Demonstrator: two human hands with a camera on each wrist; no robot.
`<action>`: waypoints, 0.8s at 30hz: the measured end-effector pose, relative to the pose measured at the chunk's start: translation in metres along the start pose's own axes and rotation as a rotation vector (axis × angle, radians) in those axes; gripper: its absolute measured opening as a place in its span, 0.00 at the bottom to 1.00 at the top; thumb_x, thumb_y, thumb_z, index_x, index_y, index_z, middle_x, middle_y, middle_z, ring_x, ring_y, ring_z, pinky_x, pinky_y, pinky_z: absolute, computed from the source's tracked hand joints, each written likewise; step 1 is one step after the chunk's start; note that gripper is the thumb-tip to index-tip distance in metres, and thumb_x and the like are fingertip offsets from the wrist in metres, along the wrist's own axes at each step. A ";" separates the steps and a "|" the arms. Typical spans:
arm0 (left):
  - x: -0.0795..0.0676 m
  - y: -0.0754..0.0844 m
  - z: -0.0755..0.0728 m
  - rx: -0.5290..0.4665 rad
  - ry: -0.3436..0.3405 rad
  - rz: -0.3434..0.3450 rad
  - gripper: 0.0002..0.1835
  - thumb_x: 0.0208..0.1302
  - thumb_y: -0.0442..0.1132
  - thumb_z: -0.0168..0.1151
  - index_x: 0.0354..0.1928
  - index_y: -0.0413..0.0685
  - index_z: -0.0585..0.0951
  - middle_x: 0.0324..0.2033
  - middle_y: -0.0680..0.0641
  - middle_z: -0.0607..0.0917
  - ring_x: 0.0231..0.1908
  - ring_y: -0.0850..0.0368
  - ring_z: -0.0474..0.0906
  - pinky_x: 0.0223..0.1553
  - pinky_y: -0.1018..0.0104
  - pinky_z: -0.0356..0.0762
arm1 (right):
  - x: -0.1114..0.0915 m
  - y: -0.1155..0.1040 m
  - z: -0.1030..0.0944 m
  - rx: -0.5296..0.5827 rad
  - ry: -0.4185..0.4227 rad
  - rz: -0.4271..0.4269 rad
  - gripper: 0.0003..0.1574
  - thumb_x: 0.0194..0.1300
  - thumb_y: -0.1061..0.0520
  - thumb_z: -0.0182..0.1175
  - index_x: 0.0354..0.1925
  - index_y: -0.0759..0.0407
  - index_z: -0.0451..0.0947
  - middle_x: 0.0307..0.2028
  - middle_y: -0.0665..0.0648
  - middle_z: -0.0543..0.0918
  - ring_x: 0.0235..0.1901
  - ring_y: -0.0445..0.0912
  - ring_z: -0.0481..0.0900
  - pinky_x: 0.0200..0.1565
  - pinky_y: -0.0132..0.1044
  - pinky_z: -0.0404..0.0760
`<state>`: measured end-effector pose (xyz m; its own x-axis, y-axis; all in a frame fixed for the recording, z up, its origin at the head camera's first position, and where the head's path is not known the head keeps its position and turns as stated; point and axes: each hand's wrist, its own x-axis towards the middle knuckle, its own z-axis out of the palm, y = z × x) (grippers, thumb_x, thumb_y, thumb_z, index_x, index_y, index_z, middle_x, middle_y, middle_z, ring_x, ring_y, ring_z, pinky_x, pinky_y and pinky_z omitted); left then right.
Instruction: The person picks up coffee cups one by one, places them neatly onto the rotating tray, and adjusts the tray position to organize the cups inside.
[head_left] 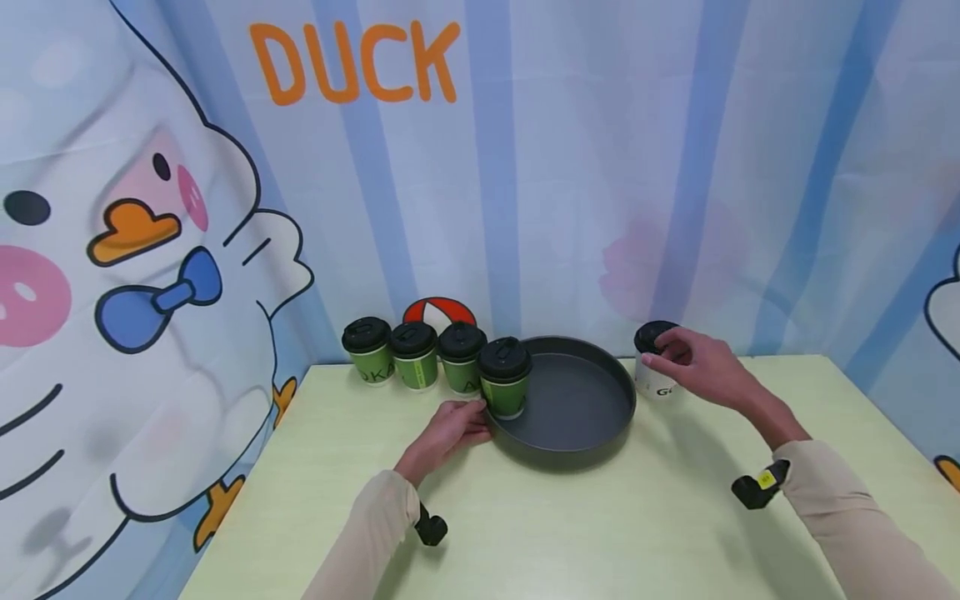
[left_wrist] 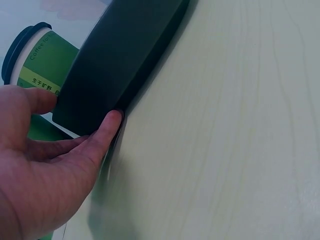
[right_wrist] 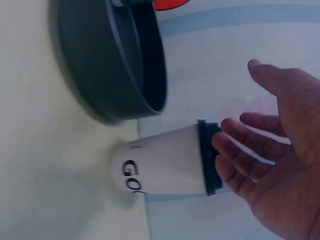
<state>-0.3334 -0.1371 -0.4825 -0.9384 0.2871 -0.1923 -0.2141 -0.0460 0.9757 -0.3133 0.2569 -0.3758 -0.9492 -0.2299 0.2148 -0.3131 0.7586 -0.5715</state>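
Note:
A round dark grey pan [head_left: 567,398] sits on the table, and a green paper cup [head_left: 505,395] with a black lid stands inside it at the left. My left hand [head_left: 452,432] grips the pan's left side; in the left wrist view one fingertip lies at the rim and another at the base edge of the pan [left_wrist: 107,75]. To the right of the pan stands a white paper cup [head_left: 654,379] with a black lid [right_wrist: 210,157]. My right hand [head_left: 701,365] is beside that cup, fingers loosely bent right at the lid, thumb held apart.
Several more green cups [head_left: 415,367] with black lids stand in a row left of the pan, along the table's back edge. Behind the pale wooden table [head_left: 585,533] hangs a blue and white curtain [head_left: 570,167] with duck pictures.

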 end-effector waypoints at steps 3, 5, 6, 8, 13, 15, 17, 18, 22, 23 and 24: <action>-0.001 0.000 -0.002 -0.003 0.005 0.002 0.14 0.71 0.41 0.51 0.44 0.33 0.73 0.34 0.44 0.77 0.35 0.54 0.78 0.51 0.55 0.78 | 0.010 -0.003 -0.008 -0.002 0.043 -0.061 0.35 0.64 0.37 0.59 0.56 0.63 0.71 0.41 0.59 0.81 0.41 0.53 0.80 0.43 0.50 0.78; -0.002 0.000 -0.002 -0.004 0.009 0.002 0.14 0.71 0.41 0.51 0.44 0.34 0.73 0.33 0.44 0.77 0.35 0.55 0.78 0.50 0.56 0.78 | 0.017 -0.004 -0.012 -0.012 0.063 -0.092 0.36 0.63 0.38 0.60 0.57 0.63 0.71 0.45 0.61 0.79 0.43 0.54 0.79 0.45 0.52 0.77; -0.002 0.000 -0.002 -0.008 0.010 0.002 0.13 0.71 0.41 0.51 0.44 0.34 0.73 0.33 0.44 0.77 0.34 0.55 0.78 0.50 0.56 0.79 | 0.019 -0.004 -0.014 -0.020 0.068 -0.103 0.37 0.63 0.38 0.61 0.58 0.63 0.70 0.47 0.63 0.78 0.45 0.56 0.78 0.46 0.53 0.77; -0.001 0.000 -0.002 -0.019 0.005 0.007 0.12 0.71 0.40 0.51 0.42 0.35 0.73 0.32 0.45 0.77 0.34 0.54 0.78 0.50 0.55 0.78 | 0.024 -0.004 -0.017 -0.036 0.071 -0.123 0.39 0.62 0.39 0.62 0.60 0.64 0.69 0.52 0.65 0.75 0.50 0.59 0.74 0.49 0.57 0.74; 0.001 0.002 -0.001 -0.027 -0.007 0.026 0.12 0.71 0.40 0.51 0.41 0.36 0.73 0.32 0.44 0.76 0.35 0.53 0.78 0.51 0.54 0.78 | 0.036 0.003 -0.018 -0.091 0.047 -0.137 0.48 0.58 0.38 0.65 0.64 0.65 0.63 0.61 0.68 0.67 0.60 0.64 0.63 0.57 0.62 0.64; 0.001 0.002 -0.001 -0.021 -0.009 0.028 0.12 0.71 0.41 0.51 0.42 0.36 0.74 0.33 0.44 0.76 0.34 0.53 0.79 0.50 0.56 0.79 | 0.040 0.008 -0.016 -0.098 0.038 -0.130 0.51 0.57 0.37 0.66 0.66 0.66 0.61 0.63 0.68 0.64 0.63 0.64 0.60 0.60 0.63 0.61; 0.001 0.002 -0.001 -0.024 -0.004 0.024 0.13 0.71 0.41 0.52 0.42 0.35 0.74 0.33 0.43 0.76 0.34 0.54 0.79 0.49 0.56 0.79 | 0.042 0.014 -0.013 -0.093 0.029 -0.118 0.55 0.55 0.36 0.67 0.68 0.66 0.58 0.65 0.69 0.62 0.65 0.64 0.57 0.61 0.64 0.58; 0.001 0.001 -0.001 -0.022 -0.002 0.023 0.13 0.70 0.40 0.52 0.42 0.34 0.74 0.33 0.43 0.75 0.34 0.54 0.79 0.49 0.57 0.79 | 0.043 0.017 -0.011 -0.086 0.026 -0.112 0.57 0.55 0.37 0.68 0.68 0.67 0.56 0.65 0.69 0.61 0.65 0.65 0.55 0.61 0.65 0.57; -0.001 -0.002 0.000 -0.016 0.000 0.021 0.13 0.70 0.40 0.52 0.43 0.33 0.73 0.33 0.43 0.75 0.34 0.54 0.78 0.49 0.58 0.80 | 0.044 0.032 -0.001 -0.061 0.023 -0.078 0.62 0.54 0.37 0.68 0.71 0.68 0.50 0.66 0.73 0.58 0.66 0.67 0.54 0.61 0.66 0.57; -0.001 -0.002 0.000 -0.018 -0.002 0.024 0.14 0.70 0.40 0.52 0.43 0.32 0.73 0.34 0.43 0.75 0.34 0.54 0.78 0.48 0.58 0.80 | 0.044 0.037 0.002 -0.055 0.027 -0.066 0.63 0.54 0.36 0.68 0.71 0.68 0.49 0.66 0.73 0.57 0.65 0.68 0.54 0.60 0.67 0.57; -0.002 -0.003 0.000 -0.017 -0.004 0.026 0.14 0.70 0.40 0.52 0.43 0.32 0.73 0.34 0.43 0.75 0.34 0.53 0.78 0.48 0.58 0.80 | 0.043 0.042 0.005 -0.048 0.033 -0.056 0.64 0.54 0.37 0.68 0.71 0.68 0.48 0.66 0.74 0.57 0.65 0.68 0.54 0.60 0.67 0.58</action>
<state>-0.3312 -0.1369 -0.4847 -0.9426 0.2894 -0.1668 -0.1945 -0.0696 0.9784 -0.3676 0.2756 -0.3939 -0.9283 -0.2536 0.2720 -0.3634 0.7737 -0.5189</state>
